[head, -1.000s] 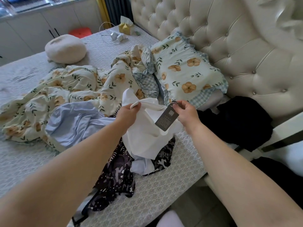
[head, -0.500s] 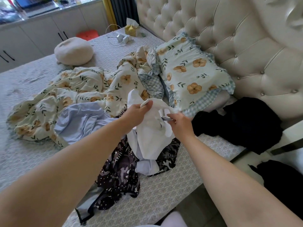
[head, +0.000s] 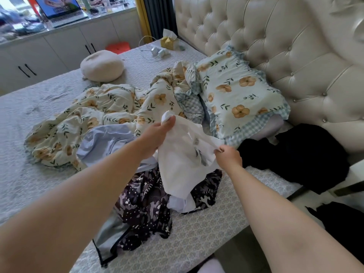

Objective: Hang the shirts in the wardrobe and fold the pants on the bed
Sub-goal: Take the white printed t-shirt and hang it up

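My left hand pinches a bunched corner of the white shirt, fingers curled round the fabric. My right hand pinches the shirt's other edge, fingers curled tight. The shirt is held up just above the bed, its lower end on the dark patterned garment. A light blue shirt lies left, black clothes right.

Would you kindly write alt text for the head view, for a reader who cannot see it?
The left hand grips and the right hand pinches a white garment, held over a camouflage-print garment on the bed. A floral quilt and floral pillow lie beyond, by a tufted headboard.
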{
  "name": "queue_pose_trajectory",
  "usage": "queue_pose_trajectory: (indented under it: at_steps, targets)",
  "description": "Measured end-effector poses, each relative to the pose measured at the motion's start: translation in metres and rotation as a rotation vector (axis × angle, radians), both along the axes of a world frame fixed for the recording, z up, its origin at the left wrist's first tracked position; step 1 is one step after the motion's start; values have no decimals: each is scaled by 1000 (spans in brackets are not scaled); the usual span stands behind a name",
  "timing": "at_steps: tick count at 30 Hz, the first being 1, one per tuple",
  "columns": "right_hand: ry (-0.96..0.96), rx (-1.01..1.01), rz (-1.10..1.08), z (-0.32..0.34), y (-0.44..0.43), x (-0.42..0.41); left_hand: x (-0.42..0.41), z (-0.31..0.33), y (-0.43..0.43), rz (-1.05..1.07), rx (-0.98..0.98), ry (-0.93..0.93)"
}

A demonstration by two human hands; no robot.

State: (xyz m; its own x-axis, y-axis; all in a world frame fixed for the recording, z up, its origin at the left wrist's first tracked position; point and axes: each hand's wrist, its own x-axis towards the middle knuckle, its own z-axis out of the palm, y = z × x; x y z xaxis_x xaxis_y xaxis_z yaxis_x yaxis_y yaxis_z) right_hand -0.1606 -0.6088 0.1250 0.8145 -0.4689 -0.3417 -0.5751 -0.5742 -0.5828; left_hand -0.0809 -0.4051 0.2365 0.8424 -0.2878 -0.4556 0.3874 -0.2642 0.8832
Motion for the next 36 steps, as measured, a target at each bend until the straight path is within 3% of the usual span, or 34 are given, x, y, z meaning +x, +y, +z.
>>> queue_pose_trajectory:
  at_steps: [3,5,9,13,17,21,25,30,32,34,36]
  targets:
    - [14,502,-201,16,-7,1,5,-2,6,102,94,-130]
    - [70,764,-214,24,-13,-1,7,-6,11,116,165,-167]
    - [24,1032,-78,42,-21,-8,1,-18,17,98,281,-138]
    - [20,1259,-81,57,-15,-17,-15,-28,20,-9,440,-108]
    - [19,1291,-69,66,1,-31,-29,-35,30,-23,382,51]
    - [60,1214,-65,61,23,-59,-46,-33,50,-17,155,157]
    - [72,1153,-67,57,53,-102,-65,-32,83,-315,59,69]
    - [15,1158,-89,80,87,-159,-79,-44,117,-520,456,-341]
    - [-53,1220,-97,94,97,-178,-89,-44,128,-573,483,-446]
    - [-162,1230,-181,103,107,-190,-102,-41,134,-600,449,-462]
    - [-277,1172,-309,106,117,-198,-113,-34,132,-528,300,-336]
